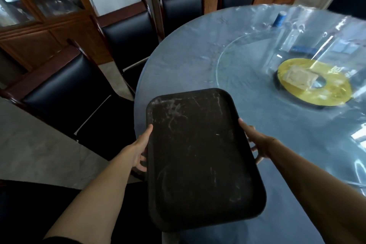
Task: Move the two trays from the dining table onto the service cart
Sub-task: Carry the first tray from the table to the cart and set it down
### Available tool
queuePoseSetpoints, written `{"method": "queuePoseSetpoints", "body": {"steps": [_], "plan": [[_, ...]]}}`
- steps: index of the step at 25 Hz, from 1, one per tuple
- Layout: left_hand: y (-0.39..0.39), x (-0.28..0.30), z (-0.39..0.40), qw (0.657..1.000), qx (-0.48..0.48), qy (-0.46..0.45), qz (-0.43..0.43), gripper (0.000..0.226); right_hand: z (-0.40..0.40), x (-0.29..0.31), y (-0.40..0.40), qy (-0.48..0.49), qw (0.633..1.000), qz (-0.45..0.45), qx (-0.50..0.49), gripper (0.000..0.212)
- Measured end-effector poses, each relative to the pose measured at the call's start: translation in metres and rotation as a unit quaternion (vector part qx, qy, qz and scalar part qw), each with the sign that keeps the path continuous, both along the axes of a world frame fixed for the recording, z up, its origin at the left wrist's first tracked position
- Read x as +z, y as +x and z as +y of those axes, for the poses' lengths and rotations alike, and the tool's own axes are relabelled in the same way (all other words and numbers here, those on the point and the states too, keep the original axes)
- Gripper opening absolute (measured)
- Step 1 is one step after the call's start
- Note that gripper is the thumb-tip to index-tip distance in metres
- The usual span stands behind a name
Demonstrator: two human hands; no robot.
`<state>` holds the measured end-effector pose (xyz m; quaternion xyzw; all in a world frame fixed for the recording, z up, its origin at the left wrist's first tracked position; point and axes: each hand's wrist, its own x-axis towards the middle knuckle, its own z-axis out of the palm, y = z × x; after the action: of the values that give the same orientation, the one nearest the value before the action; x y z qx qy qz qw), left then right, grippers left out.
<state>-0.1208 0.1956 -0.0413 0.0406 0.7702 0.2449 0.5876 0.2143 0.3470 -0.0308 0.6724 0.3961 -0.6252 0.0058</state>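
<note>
A black scuffed rectangular tray (200, 156) is held in the air over the near left edge of the round dining table (184, 61). My left hand (141, 147) grips its left long edge, thumb on top and fingers below. My right hand (255, 142) grips the right long edge the same way. The tray carries nothing. I see only this one tray, and no service cart is in view.
The table has a blue cloth under clear plastic, a glass turntable (247, 49) with a yellow disc (315, 83), a glass bottle (285, 45) and a blue can (279, 19). Black padded chairs (65, 89) ring the left side. Wooden cabinets (39, 16) stand behind.
</note>
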Motion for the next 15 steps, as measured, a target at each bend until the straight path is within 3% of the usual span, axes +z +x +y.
{"method": "queuePoseSetpoints", "body": {"steps": [15], "plan": [[0.124, 0.078, 0.088, 0.967, -0.218, 0.132, -0.002, 0.093, -0.078, 0.100, 0.140, 0.099, 0.966, -0.006, -0.239, 0.094]]}}
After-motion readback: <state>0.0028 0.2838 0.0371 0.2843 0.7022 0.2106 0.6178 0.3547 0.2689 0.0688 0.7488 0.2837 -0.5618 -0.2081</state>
